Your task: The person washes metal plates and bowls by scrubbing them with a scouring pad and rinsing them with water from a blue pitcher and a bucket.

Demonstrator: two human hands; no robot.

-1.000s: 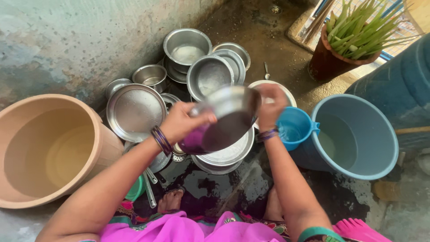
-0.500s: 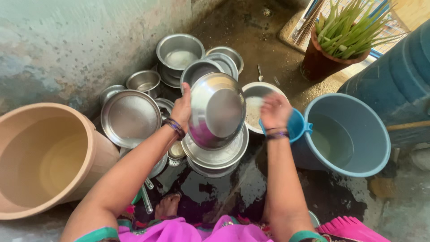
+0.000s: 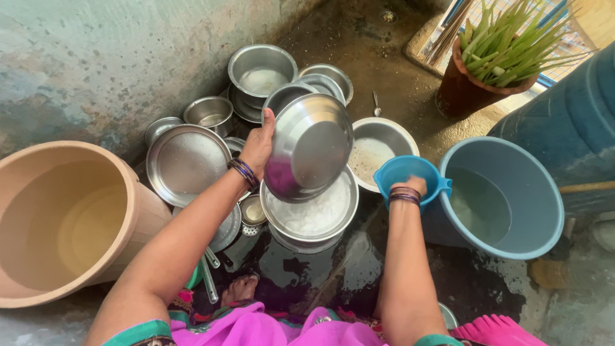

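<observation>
My left hand (image 3: 258, 144) grips the rim of a steel bowl (image 3: 311, 150) and holds it tilted on edge, its underside towards me, above a stack of steel bowls (image 3: 314, 214) with foamy water in the top one. My right hand (image 3: 415, 186) is curled at the near edge of a blue mug (image 3: 400, 170) that stands against a blue bucket (image 3: 512, 173) of water. Its fingers are mostly hidden behind the mug.
Several steel bowls, pots and a large steel plate (image 3: 189, 163) crowd the wet floor by the wall. A tan tub (image 3: 128, 192) stands at the left. A potted plant (image 3: 480, 83) and a big blue drum (image 3: 576, 128) stand at the right. My bare foot (image 3: 240, 288) rests on the floor.
My right hand let go of the steel bowl and dropped to the blue mug. My left hand turned the bowl up on edge, underside towards me.
</observation>
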